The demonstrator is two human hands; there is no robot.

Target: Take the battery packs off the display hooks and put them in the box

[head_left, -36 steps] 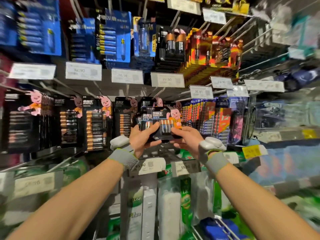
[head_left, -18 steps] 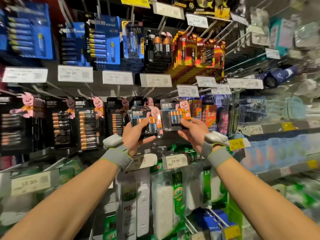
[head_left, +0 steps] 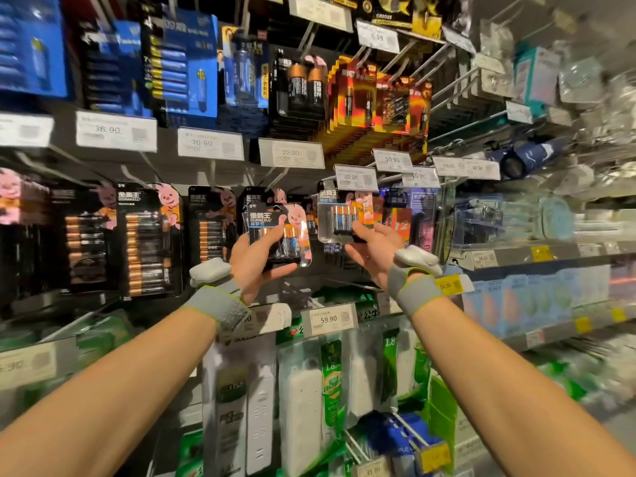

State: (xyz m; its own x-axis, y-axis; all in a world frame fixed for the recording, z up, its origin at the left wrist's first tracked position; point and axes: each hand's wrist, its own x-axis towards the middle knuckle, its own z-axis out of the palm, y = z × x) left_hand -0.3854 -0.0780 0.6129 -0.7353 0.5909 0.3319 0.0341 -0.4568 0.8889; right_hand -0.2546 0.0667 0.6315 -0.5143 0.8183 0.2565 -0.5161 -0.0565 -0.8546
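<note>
My left hand (head_left: pixel 256 261) grips a small stack of black Duracell battery packs (head_left: pixel 278 232) with a pink bunny print, held in front of the hook wall. My right hand (head_left: pixel 373 253) holds another clear-fronted battery pack (head_left: pixel 344 218) by its lower edge, a little higher and to the right. Both packs are off their hooks and face me. More black battery packs (head_left: pixel 148 239) hang on the hooks to the left at the same height. No box is in view.
Blue battery packs (head_left: pixel 182 63) and orange-red packs (head_left: pixel 378 101) hang on the upper row, with white price tags (head_left: pixel 290 153) on the hook ends. Power strips in green packaging (head_left: pixel 309 401) hang below my arms. Shelves run off to the right.
My hands have drawn apart, each carrying battery packs; the left went left, the right rose to the right. The camera turned slightly rightward and down.
</note>
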